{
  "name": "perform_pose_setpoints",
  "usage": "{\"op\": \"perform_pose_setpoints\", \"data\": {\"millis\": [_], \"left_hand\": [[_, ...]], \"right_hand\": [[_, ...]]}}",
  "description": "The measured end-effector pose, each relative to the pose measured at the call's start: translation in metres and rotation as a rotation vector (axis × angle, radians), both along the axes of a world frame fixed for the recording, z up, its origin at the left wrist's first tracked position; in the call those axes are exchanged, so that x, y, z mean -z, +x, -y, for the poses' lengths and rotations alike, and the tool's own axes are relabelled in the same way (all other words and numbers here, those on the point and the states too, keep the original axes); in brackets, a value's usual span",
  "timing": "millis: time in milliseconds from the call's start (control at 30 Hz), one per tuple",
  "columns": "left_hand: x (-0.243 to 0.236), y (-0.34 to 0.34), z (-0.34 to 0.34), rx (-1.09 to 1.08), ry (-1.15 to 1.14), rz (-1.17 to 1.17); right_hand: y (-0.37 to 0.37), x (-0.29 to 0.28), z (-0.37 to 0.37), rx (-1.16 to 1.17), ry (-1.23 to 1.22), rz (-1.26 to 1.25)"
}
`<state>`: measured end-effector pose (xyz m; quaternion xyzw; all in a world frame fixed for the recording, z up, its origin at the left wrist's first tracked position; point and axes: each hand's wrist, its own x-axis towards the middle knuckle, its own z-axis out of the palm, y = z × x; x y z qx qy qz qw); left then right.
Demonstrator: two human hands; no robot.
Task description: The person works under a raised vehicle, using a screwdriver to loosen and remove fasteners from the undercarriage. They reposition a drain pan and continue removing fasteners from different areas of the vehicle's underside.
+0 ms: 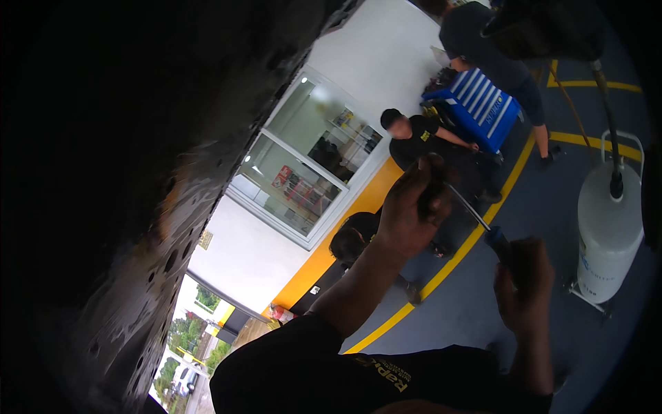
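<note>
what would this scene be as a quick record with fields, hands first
Right hand: closed around the handle of a tool
Tool: slim metal shaft, directed toward the left hand
Left hand: raised, fingers curled near the shaft's far end; grip unclear in shadow
Picture left: dark metal surface with holes
Picture right: white tank
Background: co-worker in dark clothing, blue tool cart, window

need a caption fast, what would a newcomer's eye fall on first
Probably the metal-shafted tool right of centre, its handle in the right hand, its shaft reaching up to the left hand. The blue tool chest at upper right and white tank at far right come next.
</note>
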<state>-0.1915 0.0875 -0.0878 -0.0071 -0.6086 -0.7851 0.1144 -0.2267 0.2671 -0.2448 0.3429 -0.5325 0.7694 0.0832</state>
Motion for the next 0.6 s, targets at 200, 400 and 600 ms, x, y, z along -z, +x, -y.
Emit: {"op": "perform_pose_setpoints", "data": {"millis": [200, 400, 600], "left_hand": [[-0.030, 0.012, 0.010, -0.212, -0.165, -0.138], [-0.053, 0.016, -0.006, -0.136, -0.108, -0.241], [-0.083, 0.003, -0.019, -0.062, -0.346, -0.241]], "right_hand": [[0.000, -0.030, 0.030, 0.266, 0.017, -0.232], [-0.005, -0.041, 0.033, 0.130, -0.103, -0.199], [-0.014, -0.050, 0.024, -0.317, -0.391, 0.027]]}}
